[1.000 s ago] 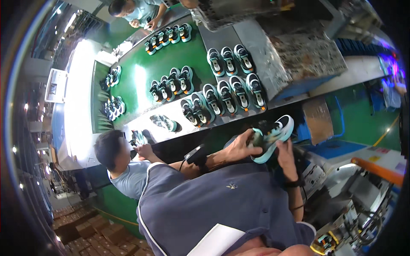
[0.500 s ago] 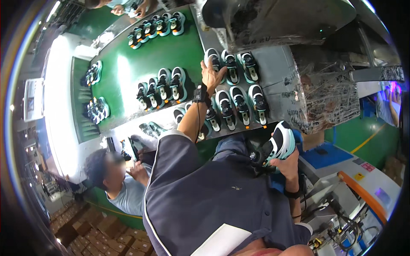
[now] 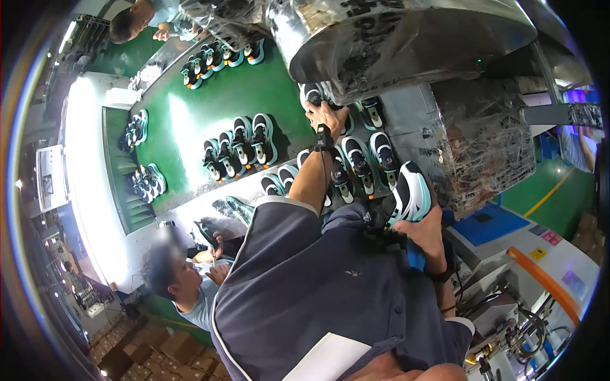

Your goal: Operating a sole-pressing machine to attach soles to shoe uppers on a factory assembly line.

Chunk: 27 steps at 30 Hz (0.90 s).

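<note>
My left hand (image 3: pixel 327 119) reaches forward to a black-and-white sneaker (image 3: pixel 311 93) at the left end of the far row. Its fingers are closed over the heel end of that shoe, partly hiding it. On the right, close to my body, my right hand (image 3: pixel 426 232) grips another sneaker (image 3: pixel 412 193), white and black with a mint sole, held tilted above the table edge. A nearer row of matching sneakers (image 3: pixel 358 162) stands between my hands. One more sneaker (image 3: pixel 370 113) of the far row shows right of my left hand.
A plastic-wrapped machine hood (image 3: pixel 406 51) overhangs the far row. Several sneakers (image 3: pixel 251 136) stand on the green conveyor belt (image 3: pixel 190 114) to the left. A seated co-worker (image 3: pixel 181 279) handles a shoe at lower left. A wrapped box-shaped unit (image 3: pixel 486 159) stands right.
My left hand has closed further over the far sneaker, which has shifted slightly left. The sneaker in my right hand has come up nearer to the rows. The whole view has shifted.
</note>
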{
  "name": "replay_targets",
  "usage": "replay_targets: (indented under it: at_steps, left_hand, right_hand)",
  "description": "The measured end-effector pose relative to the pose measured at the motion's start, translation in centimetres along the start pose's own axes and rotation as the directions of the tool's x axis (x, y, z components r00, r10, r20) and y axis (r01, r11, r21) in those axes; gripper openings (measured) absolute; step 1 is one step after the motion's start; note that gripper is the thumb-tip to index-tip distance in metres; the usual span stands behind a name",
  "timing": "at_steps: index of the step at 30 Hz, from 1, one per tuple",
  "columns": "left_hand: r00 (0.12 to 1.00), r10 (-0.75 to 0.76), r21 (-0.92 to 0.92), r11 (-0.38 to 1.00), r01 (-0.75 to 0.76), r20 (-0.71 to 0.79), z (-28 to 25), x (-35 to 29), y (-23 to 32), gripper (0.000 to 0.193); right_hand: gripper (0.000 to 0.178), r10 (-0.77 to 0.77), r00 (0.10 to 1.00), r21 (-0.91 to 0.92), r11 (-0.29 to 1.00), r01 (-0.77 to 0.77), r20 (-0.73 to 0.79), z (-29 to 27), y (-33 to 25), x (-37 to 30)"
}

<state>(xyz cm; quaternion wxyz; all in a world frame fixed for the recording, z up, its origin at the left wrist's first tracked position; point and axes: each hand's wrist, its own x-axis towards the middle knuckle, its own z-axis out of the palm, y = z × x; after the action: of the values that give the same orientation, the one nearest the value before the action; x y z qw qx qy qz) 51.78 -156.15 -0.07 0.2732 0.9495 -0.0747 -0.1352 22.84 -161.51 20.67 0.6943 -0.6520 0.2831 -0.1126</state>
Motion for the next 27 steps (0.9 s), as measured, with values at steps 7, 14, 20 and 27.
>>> replay_targets:
  at_steps: [7,14,20,27]
  left_hand:
    - [0.999,0.013,-0.035,0.999,-0.012,0.036,-1.4,0.2,-0.2,0.059]
    - [0.984,-0.176,-0.104,0.978,0.178,0.031,-4.5,0.6,-4.8,0.063]
    - [0.984,-0.163,0.063,0.984,0.168,-0.075,-6.7,1.0,-12.4,0.07]
    - [0.985,-0.047,0.211,0.974,0.082,-0.166,-5.6,1.1,-8.4,0.089]
  right_hand:
    - [0.101,0.108,0.994,0.029,0.994,-0.108,0.004,-1.3,1.4,0.2]
    - [0.094,0.037,0.997,0.11,0.993,-0.03,-0.067,-1.2,0.5,0.3]
    - [0.089,0.04,0.999,0.081,0.996,-0.039,-0.01,-1.3,1.6,1.6]
    - [0.085,0.134,0.99,0.158,0.978,-0.138,0.037,-0.1,1.2,3.5]
